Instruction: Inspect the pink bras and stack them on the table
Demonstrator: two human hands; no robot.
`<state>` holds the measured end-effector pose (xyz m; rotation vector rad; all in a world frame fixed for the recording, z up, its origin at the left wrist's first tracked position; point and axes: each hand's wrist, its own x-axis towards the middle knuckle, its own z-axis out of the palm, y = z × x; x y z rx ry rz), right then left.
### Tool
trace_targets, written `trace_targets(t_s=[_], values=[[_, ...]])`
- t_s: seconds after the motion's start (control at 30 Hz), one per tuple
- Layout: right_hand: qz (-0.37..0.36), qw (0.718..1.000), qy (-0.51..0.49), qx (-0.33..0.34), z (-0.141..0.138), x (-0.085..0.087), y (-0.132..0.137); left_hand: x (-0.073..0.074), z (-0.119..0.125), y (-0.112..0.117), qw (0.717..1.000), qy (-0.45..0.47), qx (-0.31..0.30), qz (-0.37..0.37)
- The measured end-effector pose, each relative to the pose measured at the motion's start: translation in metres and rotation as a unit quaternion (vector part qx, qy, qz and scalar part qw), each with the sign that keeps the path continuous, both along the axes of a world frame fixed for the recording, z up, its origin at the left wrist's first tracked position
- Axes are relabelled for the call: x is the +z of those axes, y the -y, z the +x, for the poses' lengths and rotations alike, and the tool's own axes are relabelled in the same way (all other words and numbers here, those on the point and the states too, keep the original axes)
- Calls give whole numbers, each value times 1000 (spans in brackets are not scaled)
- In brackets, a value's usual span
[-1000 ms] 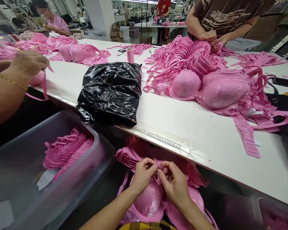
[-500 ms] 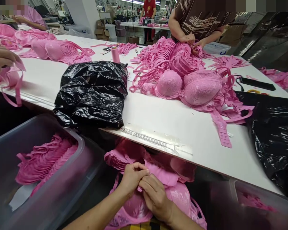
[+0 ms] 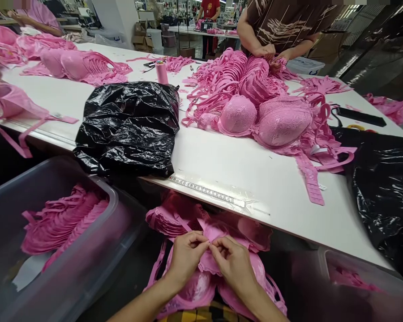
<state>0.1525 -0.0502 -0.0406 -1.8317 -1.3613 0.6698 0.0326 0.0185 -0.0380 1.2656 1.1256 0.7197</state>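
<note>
Your left hand (image 3: pixel 187 258) and right hand (image 3: pixel 234 264) meet at the lower centre of the frame, thumb and forefinger of each pinched narrow on pink fabric (image 3: pixel 208 263), just above a pair of pink bra cups (image 3: pixel 197 287) and below the near edge of the bench (image 3: pixel 218 156). You seem to be at a fine fingertip step, on a spot too small to make out. Your next move probably calls for a light, even pinch from both sides, without stretching the fabric.
</note>
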Motion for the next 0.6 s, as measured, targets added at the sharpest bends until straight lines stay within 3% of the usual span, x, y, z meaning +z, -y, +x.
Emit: trace_targets(t_s=[0.23,0.4,0.5,0.6], values=[[38,998,45,19,-2,-4,3,0,-16,3,987,-69,-100,104],[106,992,53,31,-7,-7,0,3,-17,4,984,-69,-100,134],[114,992,44,42,-8,-9,-2,4,-12,3,989,-77,-84,99],[109,993,21,35,-7,-10,-1,2,-7,-1,999,-23,-32,-32]])
